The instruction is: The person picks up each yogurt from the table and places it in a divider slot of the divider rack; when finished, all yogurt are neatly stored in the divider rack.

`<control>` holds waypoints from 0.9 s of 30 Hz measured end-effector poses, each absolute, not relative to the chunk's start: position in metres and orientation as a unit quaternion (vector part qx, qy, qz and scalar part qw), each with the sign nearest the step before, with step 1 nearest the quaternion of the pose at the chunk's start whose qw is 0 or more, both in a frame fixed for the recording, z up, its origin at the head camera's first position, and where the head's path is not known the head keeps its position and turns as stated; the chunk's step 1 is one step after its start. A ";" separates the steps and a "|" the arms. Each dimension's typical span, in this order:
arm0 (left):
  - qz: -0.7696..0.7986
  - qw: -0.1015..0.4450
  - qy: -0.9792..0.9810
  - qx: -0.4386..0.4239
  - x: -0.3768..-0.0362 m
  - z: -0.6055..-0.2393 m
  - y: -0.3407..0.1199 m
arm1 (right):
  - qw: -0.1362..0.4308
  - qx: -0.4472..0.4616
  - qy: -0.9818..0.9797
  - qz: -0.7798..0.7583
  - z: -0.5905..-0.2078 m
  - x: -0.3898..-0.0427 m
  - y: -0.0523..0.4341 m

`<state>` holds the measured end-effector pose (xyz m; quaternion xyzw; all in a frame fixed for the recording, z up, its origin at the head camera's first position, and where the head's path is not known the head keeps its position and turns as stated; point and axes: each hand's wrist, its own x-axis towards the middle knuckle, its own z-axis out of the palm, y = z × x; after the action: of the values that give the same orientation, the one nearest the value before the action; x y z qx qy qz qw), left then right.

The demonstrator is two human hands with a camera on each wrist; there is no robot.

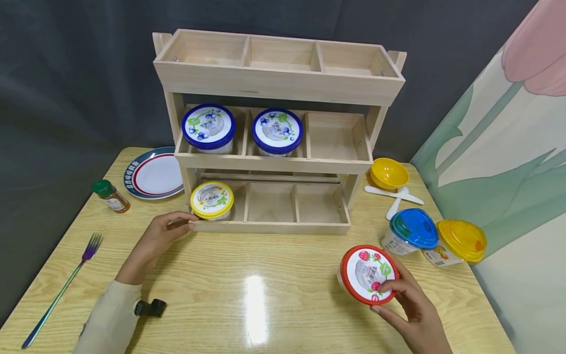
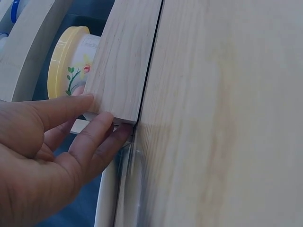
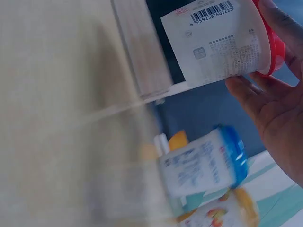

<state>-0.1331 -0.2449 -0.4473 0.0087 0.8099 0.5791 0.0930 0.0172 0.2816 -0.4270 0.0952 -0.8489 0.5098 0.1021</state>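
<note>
Red-lidded cup point(image 1: 368, 274) tilted in my right hand point(image 1: 409, 305) grip, fingers curled round it; wooden rack point(image 1: 274, 147) lies up-left. Left hand point(image 1: 155, 243) relaxed, fingertips touching rack's bottom-left corner.

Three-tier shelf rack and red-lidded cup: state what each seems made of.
The three-tier shelf rack looks like pale unfinished wood: visible grain, matt surface, plain butt joints. The red-lidded cup, held by the right hand, looks like thin plastic with a printed glossy label and barcode; its lid could be plastic or foil.

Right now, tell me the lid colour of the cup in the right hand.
Red-rimmed lid with strawberry pictures; head view shows it best.
</note>
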 end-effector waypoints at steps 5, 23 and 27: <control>0.578 0.095 0.811 0.007 -0.133 -0.445 -0.246 | 0.107 0.124 -0.840 0.517 -0.401 0.007 0.271; 0.586 0.089 0.805 0.022 -0.134 -0.448 -0.247 | 0.180 0.319 -0.715 0.595 -0.320 -0.059 0.248; 0.590 0.090 0.802 0.023 -0.134 -0.449 -0.246 | 0.200 0.336 -0.717 0.577 -0.305 -0.077 0.245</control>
<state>-0.1336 -0.2458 -0.4494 0.0229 0.8019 0.5903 0.0897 -0.0775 0.2453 -0.3055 0.3360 -0.7168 0.5773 0.2002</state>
